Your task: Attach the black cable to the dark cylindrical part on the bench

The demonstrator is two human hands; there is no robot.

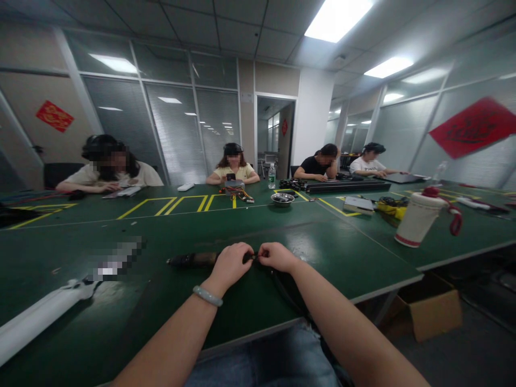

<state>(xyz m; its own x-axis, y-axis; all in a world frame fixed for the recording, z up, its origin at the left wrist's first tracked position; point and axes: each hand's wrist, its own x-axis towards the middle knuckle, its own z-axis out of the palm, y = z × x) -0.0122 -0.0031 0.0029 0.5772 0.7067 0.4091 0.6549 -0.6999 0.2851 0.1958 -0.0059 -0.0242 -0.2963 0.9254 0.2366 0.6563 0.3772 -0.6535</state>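
A dark, pen-shaped tool that looks like an electric screwdriver (pixel 197 260) lies on the green table, its narrow tip to the left. My left hand (pixel 233 262) wraps round its right end, hiding part of the body. Close beside it, my right hand (pixel 277 256) pinches a black cable (pixel 284 289) where it meets the tool. A small connector shows between the fingers of both hands, too small to make out. From my right hand the cable runs down towards the front table edge.
At left stands a white arm-like stand (pixel 52 312) with a blurred top. A metal bowl (pixel 282 200), a water bottle (pixel 271 176) and a white tumbler (pixel 419 217) are on the table (pixel 161 301). Several people sit across. A cardboard box (pixel 435 314) is on the floor at right.
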